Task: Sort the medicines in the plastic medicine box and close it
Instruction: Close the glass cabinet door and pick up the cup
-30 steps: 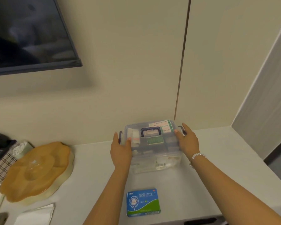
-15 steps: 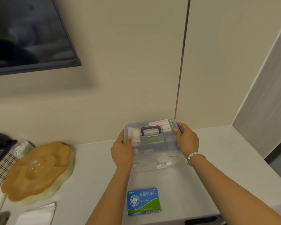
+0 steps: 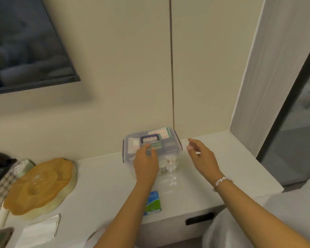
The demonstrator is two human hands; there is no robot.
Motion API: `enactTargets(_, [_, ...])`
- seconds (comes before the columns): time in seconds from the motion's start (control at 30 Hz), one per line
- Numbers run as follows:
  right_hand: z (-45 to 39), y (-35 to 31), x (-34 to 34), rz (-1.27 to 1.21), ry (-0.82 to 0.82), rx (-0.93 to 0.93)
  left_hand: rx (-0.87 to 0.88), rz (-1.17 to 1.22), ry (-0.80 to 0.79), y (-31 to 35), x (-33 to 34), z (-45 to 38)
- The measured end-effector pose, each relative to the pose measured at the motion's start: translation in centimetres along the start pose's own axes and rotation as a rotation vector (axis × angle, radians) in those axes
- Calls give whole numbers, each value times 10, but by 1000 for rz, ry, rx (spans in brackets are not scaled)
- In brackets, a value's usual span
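Note:
The clear plastic medicine box (image 3: pixel 170 146) stands on the white counter against the wall, lid on, with a dark handle (image 3: pixel 149 138) on top and medicine packs visible inside. My left hand (image 3: pixel 145 161) lies over the box's front left part, fingers apart and resting on the lid. To the right of the box, my right hand (image 3: pixel 201 154) hovers with spread fingers, not touching anything. A blue and green medicine carton (image 3: pixel 153 203) lies on the counter in front of the box, partly hidden by my left forearm.
An orange flower-shaped lidded tray (image 3: pixel 38 187) sits at the left, with a tissue box (image 3: pixel 2 185) beyond it and a white napkin (image 3: pixel 38 231) in front. A dark screen (image 3: pixel 25 43) hangs on the wall. The counter (image 3: pixel 222 176) ends at the right, near a glass door (image 3: pixel 297 133).
Both hands have let go of the box's sides. My left hand has moved onto the lid's front; my right hand has pulled away to the right. The side latches now lie down.

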State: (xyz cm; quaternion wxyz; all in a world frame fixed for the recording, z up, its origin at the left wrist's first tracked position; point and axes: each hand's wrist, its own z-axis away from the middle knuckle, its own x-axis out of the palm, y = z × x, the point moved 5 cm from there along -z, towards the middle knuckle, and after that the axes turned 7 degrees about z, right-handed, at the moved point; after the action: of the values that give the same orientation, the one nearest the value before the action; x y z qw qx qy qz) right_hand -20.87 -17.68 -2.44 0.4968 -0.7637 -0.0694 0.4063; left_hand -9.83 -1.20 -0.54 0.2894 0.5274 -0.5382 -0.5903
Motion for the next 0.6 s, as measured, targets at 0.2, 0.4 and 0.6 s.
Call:
enactTargets(0.2, [72,6,-97,-16,183,-72,36,190,-220,57,63,88])
enactTargets(0.4, [145,58,-193,61,288,19,-5,270,-499,85,146,184])
enactTargets(0.6, [224,118,-261,423,375,110,-114,257,-740,72,220,268])
